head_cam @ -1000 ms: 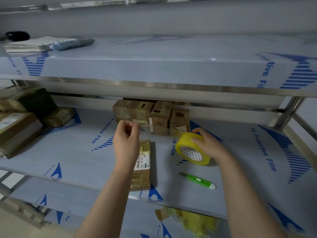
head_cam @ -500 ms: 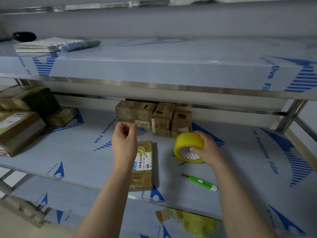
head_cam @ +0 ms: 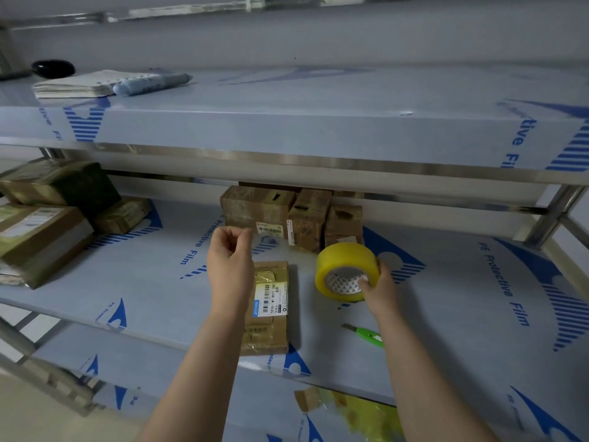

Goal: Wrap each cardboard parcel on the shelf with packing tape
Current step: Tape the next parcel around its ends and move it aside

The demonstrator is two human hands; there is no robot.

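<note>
Head view: my left hand [head_cam: 230, 266] is raised over the middle shelf [head_cam: 143, 282]. Its fingertips are pinched on what looks like the free end of a clear tape strip [head_cam: 282, 248]. The strip runs faintly rightward to the yellow tape roll [head_cam: 342, 266]. My right hand [head_cam: 381, 291] grasps that roll, thumb at the patterned core and fingers round the far side.

The parcel [head_cam: 271, 311] I am working on lies flat on the shelf, below and between my 2 hands. Its barcode label faces up and its long axis runs away from me. My left hand is the nearer one, almost over the parcel's far end, and the strip crosses above that end, roughly square to the long axis. I judge that the strip needs lowering onto the parcel next.

The strip is nearly transparent, so its edges and the exact pinch are hard to make out. My left wrist covers the parcel's left edge. The upper shelf cuts off the stacked parcels [head_cam: 287, 215] at the back, and my right forearm hides part of a green knife [head_cam: 369, 338].
</note>
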